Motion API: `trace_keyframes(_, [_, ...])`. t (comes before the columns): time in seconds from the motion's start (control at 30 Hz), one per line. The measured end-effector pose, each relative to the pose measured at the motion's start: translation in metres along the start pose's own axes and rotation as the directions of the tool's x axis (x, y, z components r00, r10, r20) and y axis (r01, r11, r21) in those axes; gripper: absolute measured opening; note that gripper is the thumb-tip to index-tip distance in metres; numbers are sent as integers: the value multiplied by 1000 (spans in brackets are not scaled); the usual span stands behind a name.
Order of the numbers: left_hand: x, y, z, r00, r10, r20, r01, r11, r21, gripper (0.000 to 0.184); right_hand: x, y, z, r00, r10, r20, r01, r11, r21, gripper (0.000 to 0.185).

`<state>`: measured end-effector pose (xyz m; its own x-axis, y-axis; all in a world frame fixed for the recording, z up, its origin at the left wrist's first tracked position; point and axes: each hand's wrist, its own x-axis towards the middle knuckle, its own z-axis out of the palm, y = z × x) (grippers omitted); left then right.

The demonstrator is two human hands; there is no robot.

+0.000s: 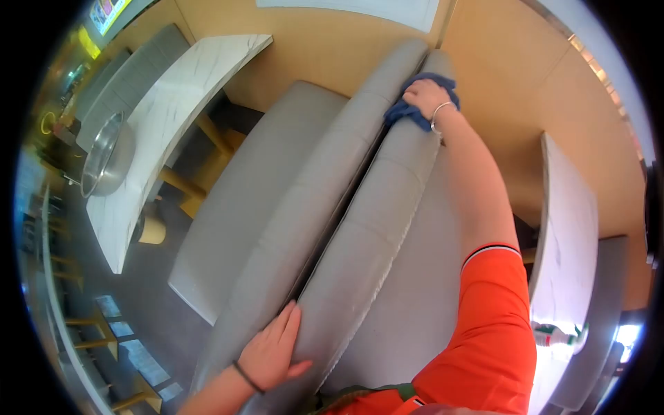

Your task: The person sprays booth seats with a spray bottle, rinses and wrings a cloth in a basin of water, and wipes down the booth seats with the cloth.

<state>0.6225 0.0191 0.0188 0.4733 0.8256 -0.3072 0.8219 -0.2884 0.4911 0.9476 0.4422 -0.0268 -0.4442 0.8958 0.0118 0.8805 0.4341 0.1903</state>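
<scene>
My right hand (427,98) presses a dark blue cloth (443,81) onto the top of a grey padded seat back (387,187), at its far end by the wooden wall. The fingers are curled over the cloth, which bunches out around them. Close to me, my left hand (271,349) lies on the near end of the same seat back with its fingers stretched out and nothing in them. Its fingertips reach the dark gap beside a second grey seat back (297,200), which runs parallel on the left.
On the left, a metal bowl (111,155) stands on a white marbled table (180,76). Grey bench seats (256,152) flank the seat backs. Another marbled table (567,221), carrying a bottle (557,337), is at the right. A wooden wall (505,76) closes the far end.
</scene>
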Motion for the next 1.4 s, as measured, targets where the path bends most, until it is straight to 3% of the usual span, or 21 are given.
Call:
trace_keyframes(0.17, [-2,7,5,994,-51,94,39,992,124,97,71,91,41,994,68,-84,-61,995,79,27])
trace_keyframes(0.23, [-3,8,10,984,-177,30,179,970,-164,82,95,120,56,983,-12,-184,8,1000,-22,23])
trace_keyframes(0.27, [-6,10,10,980,-196,37,199,967,-159,82,101,128,59,977,-45,-210,29,997,-78,22])
trace_keyframes(0.37, [-11,11,16,971,-203,125,206,978,-14,83,115,145,40,999,3,-35,-9,984,-176,31])
trace_keyframes(0.53, [-12,17,12,986,-152,65,152,988,11,79,126,156,40,988,151,-19,-152,978,-141,34])
trace_keyframes(0.6, [-13,18,10,989,-139,45,139,990,7,77,131,160,45,954,292,-62,-294,955,-25,35])
trace_keyframes(0.7, [-11,15,11,989,-128,75,127,992,27,76,128,185,60,927,339,-158,-332,941,70,36])
trace_keyframes(0.73, [-11,14,8,989,-117,88,116,993,24,76,135,194,65,783,620,-38,-481,644,596,42])
trace_keyframes(0.83, [-18,10,8,993,-81,82,80,997,25,76,147,216,80,840,533,102,-429,537,726,48])
trace_keyframes(0.87, [-20,10,10,996,-57,63,56,998,26,76,145,219,85,840,533,99,-430,543,721,48])
trace_keyframes(0.93, [-17,10,9,996,-62,65,59,997,41,76,140,214,89,868,475,-141,-357,797,487,47])
trace_keyframes(1.03, [-13,10,8,994,-60,90,60,998,4,76,124,209,96,860,509,-44,-458,805,378,47])
trace_keyframes(1.1, [-9,4,9,995,-56,82,59,998,-33,75,108,200,113,876,470,-108,-361,789,497,47])
trace_keyframes(1.13, [-5,0,9,986,-73,149,77,997,-21,86,101,194,120,878,460,-131,-331,782,529,48])
trace_keyframes(1.17, [-3,-4,12,974,-95,207,98,995,-1,99,97,182,125,879,375,-295,-219,866,449,44])
trace_keyframes(1.2, [-7,-13,18,983,12,184,-25,997,66,103,73,160,114,899,398,-181,-243,798,552,43])
trace_keyframes(1.27, [-4,-9,15,987,16,158,-24,999,48,96,25,115,88,902,428,55,-338,622,706,43])
trace_keyframes(1.3, [2,-8,13,993,8,115,-12,999,34,90,6,85,73,819,562,115,-459,522,718,51])
trace_keyframes(1.33, [4,-8,12,993,27,118,-31,999,34,90,-13,63,58,843,510,173,-482,572,664,56])
trace_keyframes(1.37, [4,-8,11,989,6,149,-10,1000,24,91,-35,36,41,828,518,214,-487,478,731,59])
trace_keyframes(1.4, [8,-10,11,986,-18,168,16,1000,18,92,-49,16,28,871,443,210,-451,552,701,60])
